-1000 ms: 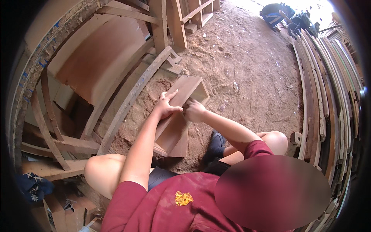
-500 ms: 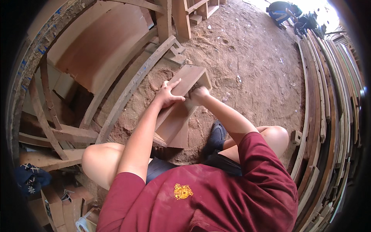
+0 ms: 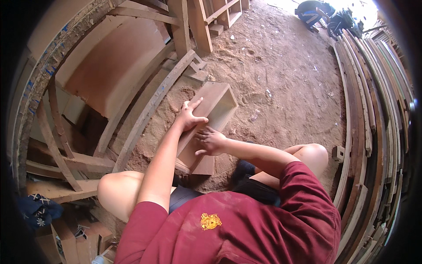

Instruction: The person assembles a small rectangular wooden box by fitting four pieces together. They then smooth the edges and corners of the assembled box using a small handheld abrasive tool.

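Observation:
A long, open wooden box [image 3: 215,94] resembling a drawer lies tilted on the sandy ground between my bent legs. On the broad face of its left side board rests my left hand [image 3: 189,119], fingers spread and the thumb stretched toward the board's inner edge. My right hand [image 3: 211,141] reaches over the box's open side, palm down, with its fingers apart. Its fingertips are at the inner side of the left board, and nothing shows in its grasp. Part of the box's interior is hidden beneath this hand.
Curved wooden frame pieces [image 3: 154,101] stand close on the left. Long stacked planks [image 3: 365,119] line the right side, with a small wood block [image 3: 338,153] beside them. A person [image 3: 314,12] bends down at the far right. Wooden pieces [image 3: 83,240] and a blue patterned cloth [image 3: 41,211] lie at lower left.
My right hand has moved from the box's far end back toward me, and its curled fingers have spread. My left hand stays on the side board. The view has shifted slightly.

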